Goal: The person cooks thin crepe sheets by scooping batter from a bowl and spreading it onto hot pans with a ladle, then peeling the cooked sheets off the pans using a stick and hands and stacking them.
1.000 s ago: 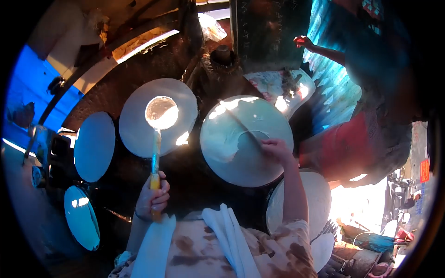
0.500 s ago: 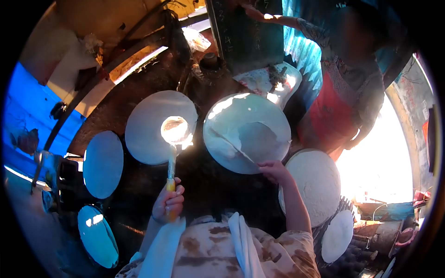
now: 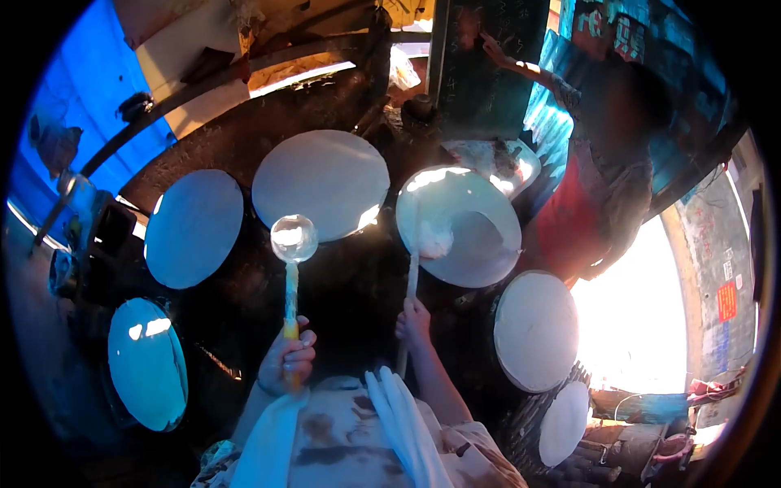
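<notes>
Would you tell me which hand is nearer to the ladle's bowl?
The left. The left hand grips the handle of the ladle, directly below its bowl. The right hand holds a thin stick further to the side, right of the bowl.

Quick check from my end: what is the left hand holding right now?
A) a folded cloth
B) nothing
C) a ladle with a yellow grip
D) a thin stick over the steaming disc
C: the left hand grips the yellow handle of the ladle, bowl raised between the round discs.
</notes>
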